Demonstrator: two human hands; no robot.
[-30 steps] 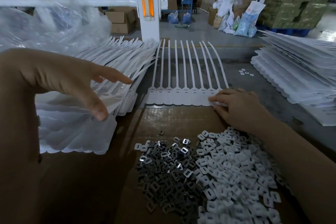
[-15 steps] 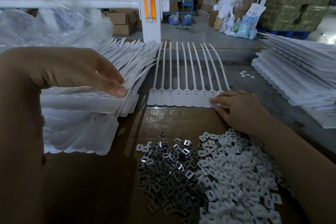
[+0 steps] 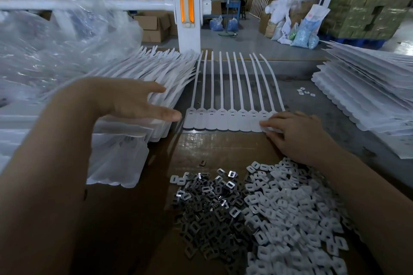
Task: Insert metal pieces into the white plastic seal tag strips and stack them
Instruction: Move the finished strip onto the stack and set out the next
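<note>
Seal strips: flat sheet of joined white plastic seal tag strips (image 3: 225,118) lies centre, far of grey metal pieces (image 3: 207,214).
Right hand (image 3: 295,134): fingers press its right tags.
Left hand (image 3: 125,100): fingers straight, spread, over left strip stack (image 3: 125,149).

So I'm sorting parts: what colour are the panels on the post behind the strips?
Orange panels on the white post, head view.

White seal tag strips (image 3: 232,96) lie beside grey metal pieces (image 3: 207,212), white plastic caps (image 3: 290,214), and brown cardboard (image 3: 219,147).
</note>
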